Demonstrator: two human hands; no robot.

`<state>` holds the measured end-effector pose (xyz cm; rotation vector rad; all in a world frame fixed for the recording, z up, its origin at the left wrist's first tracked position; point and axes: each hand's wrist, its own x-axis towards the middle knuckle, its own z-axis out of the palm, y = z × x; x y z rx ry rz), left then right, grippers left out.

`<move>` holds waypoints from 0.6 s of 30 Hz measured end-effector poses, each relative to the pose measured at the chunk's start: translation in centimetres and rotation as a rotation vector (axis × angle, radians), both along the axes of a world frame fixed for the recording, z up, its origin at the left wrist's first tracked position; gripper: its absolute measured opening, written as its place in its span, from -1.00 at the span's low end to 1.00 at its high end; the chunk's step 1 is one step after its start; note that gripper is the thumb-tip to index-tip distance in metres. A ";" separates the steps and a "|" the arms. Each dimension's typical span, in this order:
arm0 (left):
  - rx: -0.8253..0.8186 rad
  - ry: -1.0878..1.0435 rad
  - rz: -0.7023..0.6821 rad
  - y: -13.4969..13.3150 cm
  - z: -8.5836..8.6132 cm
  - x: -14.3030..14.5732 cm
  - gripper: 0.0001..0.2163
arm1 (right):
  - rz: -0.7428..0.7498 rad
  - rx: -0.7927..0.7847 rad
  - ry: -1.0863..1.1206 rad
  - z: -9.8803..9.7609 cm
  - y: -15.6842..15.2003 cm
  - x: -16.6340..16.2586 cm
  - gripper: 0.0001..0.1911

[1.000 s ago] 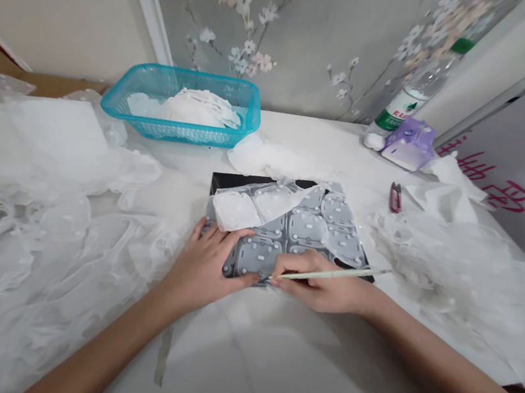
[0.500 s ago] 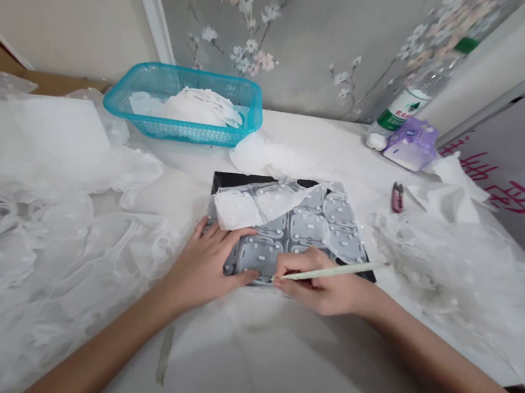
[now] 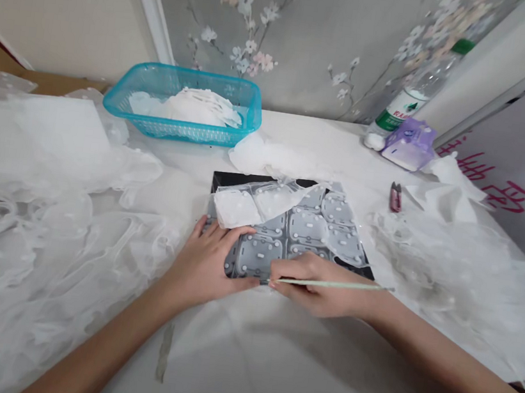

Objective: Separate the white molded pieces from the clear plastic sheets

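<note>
A translucent sheet [image 3: 307,226] with rounded square shapes and small white dots lies on a black board [image 3: 238,180]. Part of the sheet is folded over, and a whitish flap [image 3: 236,208] shows at its upper left. My left hand [image 3: 210,257] rests flat with fingers spread over the sheet's left side, its thumb along the near edge. Pinched in my right hand [image 3: 316,284] is a thin pale-green stick [image 3: 338,285], perhaps a pen or craft knife. Its tip meets the sheet's near edge close to my left thumb; the tip itself is too small to make out.
A blue plastic basket [image 3: 179,127] holding white pieces stands at the back. Translucent scraps pile up at left [image 3: 41,258] and right [image 3: 464,281]. Small red snips [image 3: 395,198], a purple packet [image 3: 409,142] and a tilted bottle [image 3: 403,105] are at the back right.
My right hand has shifted slightly left along the sheet's near edge, toward my left thumb. The stick now lies nearer to level. My left hand stays almost still.
</note>
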<state>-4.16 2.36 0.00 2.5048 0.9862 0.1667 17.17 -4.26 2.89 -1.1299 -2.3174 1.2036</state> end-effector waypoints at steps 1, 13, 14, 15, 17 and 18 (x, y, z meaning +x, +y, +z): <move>-0.005 0.000 0.004 0.0 0.0 0.0 -0.39 | 0.021 -0.017 -0.021 0.3 0.1 0.2 -0.80; -0.047 0.023 0.014 -0.1 0.3 0.0 -0.40 | 0.008 -0.080 0.038 -0.3 0.3 0.9 -0.75; -0.049 0.027 0.017 -0.1 0.4 0.1 -0.41 | 0.016 -0.105 0.033 -0.1 0.3 1.2 -0.74; -0.049 0.028 0.020 -0.1 0.4 0.1 -0.41 | 0.020 -0.122 0.029 0.1 0.3 1.4 -0.74; -0.049 0.026 0.024 -0.1 0.5 0.2 -0.41 | 0.012 -0.126 0.037 0.0 0.2 1.3 -0.75; -0.048 0.023 0.024 -0.1 0.5 0.3 -0.41 | -0.002 -0.111 0.051 -0.3 0.2 1.1 -0.76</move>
